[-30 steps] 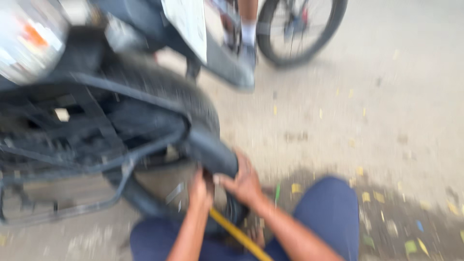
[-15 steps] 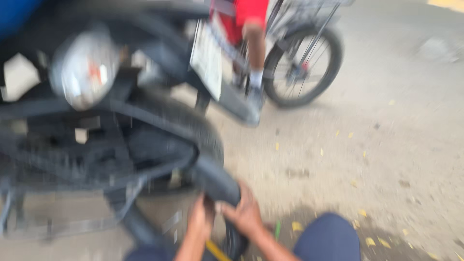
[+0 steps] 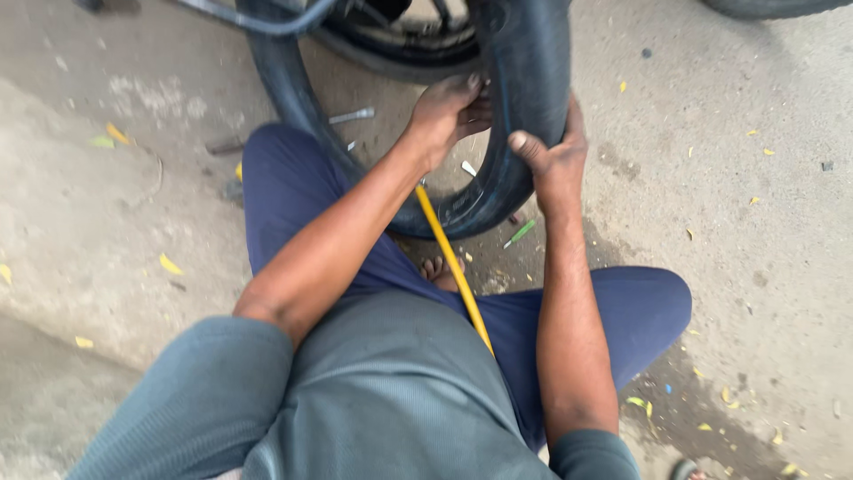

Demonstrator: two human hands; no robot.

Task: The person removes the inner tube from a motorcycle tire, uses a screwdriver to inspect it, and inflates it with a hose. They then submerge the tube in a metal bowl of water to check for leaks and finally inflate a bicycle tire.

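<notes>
A black rubber tyre [image 3: 524,80] stands on the concrete in front of me, between my knees. My left hand [image 3: 449,111] reaches into the inside of the tyre, fingers curled against its inner edge. My right hand [image 3: 551,156] grips the tyre's outer wall, thumb on the near side. A long yellow rod [image 3: 453,267] runs from under my left wrist down toward my lap; its upper end is hidden by the hand. I squat in blue trousers [image 3: 284,187] and a grey-green shirt.
A metal wrench [image 3: 352,116] lies on the ground beyond my left knee. A small green-handled tool [image 3: 520,234] rests under the tyre. Yellow leaf bits dot the concrete [image 3: 755,222]. A black hose [image 3: 258,20] curves across the top.
The view has dropped from the scooter body and bicycle wheel down to my lap and the tyre. Both hands stay on the tyre.
</notes>
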